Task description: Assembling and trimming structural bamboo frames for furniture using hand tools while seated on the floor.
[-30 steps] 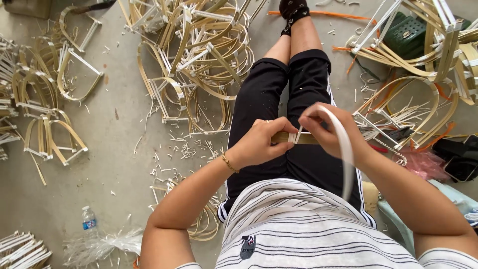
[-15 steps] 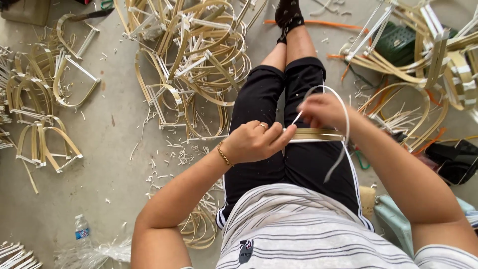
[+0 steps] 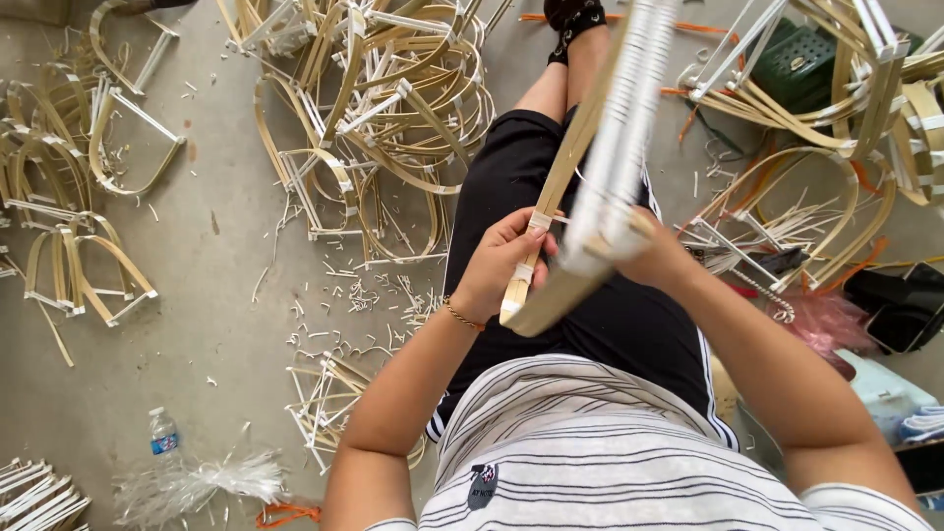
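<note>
light: bright, even daylight | shadows: soft | blur: near frame piece (close to lens)

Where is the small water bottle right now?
In the head view the water bottle lies on the concrete floor at lower left, beside a clear plastic bundle, well left of the left hand.

Both forearms extended forward over the lap. The left hand (image 3: 501, 261) was closed in a grip; the right hand (image 3: 657, 258) was closed likewise, wrists near together.
</note>
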